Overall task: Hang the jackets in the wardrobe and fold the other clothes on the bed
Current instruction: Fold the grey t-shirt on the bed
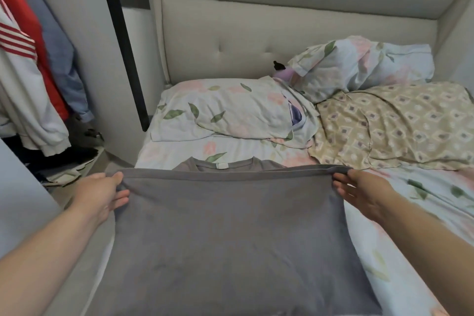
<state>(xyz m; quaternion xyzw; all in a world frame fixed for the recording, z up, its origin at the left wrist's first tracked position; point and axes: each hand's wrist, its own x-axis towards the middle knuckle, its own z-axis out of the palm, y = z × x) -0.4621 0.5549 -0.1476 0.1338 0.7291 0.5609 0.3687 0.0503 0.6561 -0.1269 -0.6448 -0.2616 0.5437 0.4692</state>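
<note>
Grey T-shirt (225, 233): flat on bed (410, 251), folded edge pinched at both corners by fingers (120, 199) of left hand (100, 195) and right hand (364, 192). Pillows (230, 110) beyond; jackets (30, 59) hanging left.

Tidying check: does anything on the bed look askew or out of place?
The grey T-shirt looks straight, pinched at its corners by the left hand and right hand. Only the near pillow looks odd: its case gapes, showing purple inside.

The left grip (102, 195) and right grip (366, 192) are bare hands on bare forearms (51, 251).
</note>
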